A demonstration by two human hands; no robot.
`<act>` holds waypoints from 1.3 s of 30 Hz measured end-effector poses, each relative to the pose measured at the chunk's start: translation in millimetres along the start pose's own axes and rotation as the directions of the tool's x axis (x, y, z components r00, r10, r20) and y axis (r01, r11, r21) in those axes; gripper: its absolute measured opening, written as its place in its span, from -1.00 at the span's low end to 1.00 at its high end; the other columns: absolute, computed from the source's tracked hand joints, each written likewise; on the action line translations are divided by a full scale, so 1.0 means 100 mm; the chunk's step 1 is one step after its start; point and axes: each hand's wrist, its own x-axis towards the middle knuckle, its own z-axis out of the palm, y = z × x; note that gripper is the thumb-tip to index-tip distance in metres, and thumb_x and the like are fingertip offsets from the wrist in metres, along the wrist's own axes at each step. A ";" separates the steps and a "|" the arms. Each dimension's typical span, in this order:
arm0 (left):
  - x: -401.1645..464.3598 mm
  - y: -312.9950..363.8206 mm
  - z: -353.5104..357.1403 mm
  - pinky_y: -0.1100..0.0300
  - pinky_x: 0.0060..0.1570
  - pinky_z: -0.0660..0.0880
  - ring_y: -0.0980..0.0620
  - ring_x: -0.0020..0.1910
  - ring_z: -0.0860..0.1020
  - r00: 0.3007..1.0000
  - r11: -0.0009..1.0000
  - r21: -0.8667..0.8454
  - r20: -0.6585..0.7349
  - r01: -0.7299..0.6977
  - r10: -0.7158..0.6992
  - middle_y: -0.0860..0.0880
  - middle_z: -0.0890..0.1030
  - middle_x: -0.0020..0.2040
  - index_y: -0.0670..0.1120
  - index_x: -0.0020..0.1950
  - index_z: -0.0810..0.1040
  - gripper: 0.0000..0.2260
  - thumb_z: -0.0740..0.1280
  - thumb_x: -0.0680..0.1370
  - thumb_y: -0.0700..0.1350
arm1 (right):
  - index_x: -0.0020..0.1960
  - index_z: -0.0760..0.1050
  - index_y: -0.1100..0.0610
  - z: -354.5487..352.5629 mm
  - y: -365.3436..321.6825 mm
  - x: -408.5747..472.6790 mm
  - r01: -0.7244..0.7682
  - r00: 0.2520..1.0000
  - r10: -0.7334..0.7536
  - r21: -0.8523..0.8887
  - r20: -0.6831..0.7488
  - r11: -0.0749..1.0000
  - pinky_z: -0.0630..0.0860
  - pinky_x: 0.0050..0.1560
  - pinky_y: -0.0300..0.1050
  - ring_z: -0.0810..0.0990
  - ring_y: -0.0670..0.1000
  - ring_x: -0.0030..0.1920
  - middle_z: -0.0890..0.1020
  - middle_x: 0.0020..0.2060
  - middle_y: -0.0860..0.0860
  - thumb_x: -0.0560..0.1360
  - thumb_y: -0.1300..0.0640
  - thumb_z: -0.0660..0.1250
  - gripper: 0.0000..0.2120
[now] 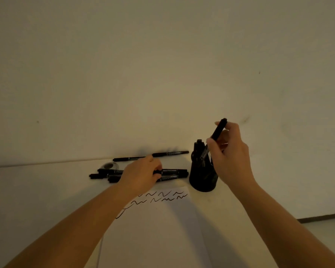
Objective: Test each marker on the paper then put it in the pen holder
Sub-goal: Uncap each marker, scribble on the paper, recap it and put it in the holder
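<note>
The right hand (230, 157) holds a black marker (217, 132) with curled fingers, the marker tilted so that its upper end rises past the fingertips and its lower end dips into the mouth of the black mesh pen holder (202, 176). The holder stands on the tabletop (37, 200) just under and to the left of that hand, and it already has dark markers standing in it (how many cannot be told in the dim light).

The left hand (141, 175) lies over a cluster of black markers (174, 174) between the two hands' reach, its fingers curled on one of them; the markers lie side by side, their ends sticking out on both sides of the hand. Beyond that hand, along the far edge of the tabletop at the wall (162, 64), two more markers (151, 156) lie end to end. A small roundish clear object (109, 165), too blurred to name, sits left of the left hand's knuckles.

Nearer than both hands lies the white paper (162, 229), with two rows of black squiggles (162, 197) just below the left wrist and a longer stroke trailing under the left forearm.
</note>
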 end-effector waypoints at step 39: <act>-0.63 0.11 -0.12 0.43 -0.20 0.43 0.30 -0.27 0.58 0.970 0.627 -0.764 -0.004 0.153 -0.242 0.11 0.61 -0.21 0.11 -0.09 0.44 -0.88 0.21 0.57 -0.11 | -0.04 0.47 -0.03 0.57 -0.12 -0.56 -0.166 0.943 0.143 0.050 0.299 0.985 0.36 -0.38 -0.43 0.47 -0.25 -0.38 0.51 -0.36 -0.12 0.55 0.03 0.16 -0.88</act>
